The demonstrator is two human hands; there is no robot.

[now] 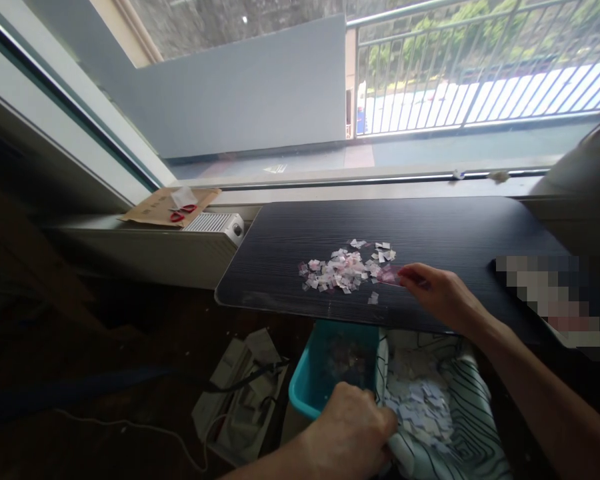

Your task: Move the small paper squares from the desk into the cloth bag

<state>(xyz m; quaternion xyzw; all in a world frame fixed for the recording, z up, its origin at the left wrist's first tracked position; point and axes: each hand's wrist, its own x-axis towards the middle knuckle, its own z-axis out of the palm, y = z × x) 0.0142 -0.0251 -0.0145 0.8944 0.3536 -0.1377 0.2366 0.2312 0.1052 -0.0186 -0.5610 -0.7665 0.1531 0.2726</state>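
My right hand (443, 293) is closed in a pinch on a piece of pink see-through film (387, 275) at the right side of a pile of small paper and film squares (343, 270). The pile lies on a dark wood-grain tabletop (265, 240). Below the table's front edge, my left hand (347, 423) is closed; its fingertips are hidden, so what it holds, if anything, does not show. It is beside the rim of a fabric bin with a dark line pattern (473, 400), which contains many whitish squares (425, 407). A turquoise bin (305, 387) stands left of it, with small scraps inside.
On the sill at left, red-handled scissors (183, 213) rest on a brown envelope (153, 207) near a white radiator (213, 227). A box of odds and ends (240, 400) and a pale cable (165, 430) are on the floor. A blurred-out device (555, 300) lies at the table's right.
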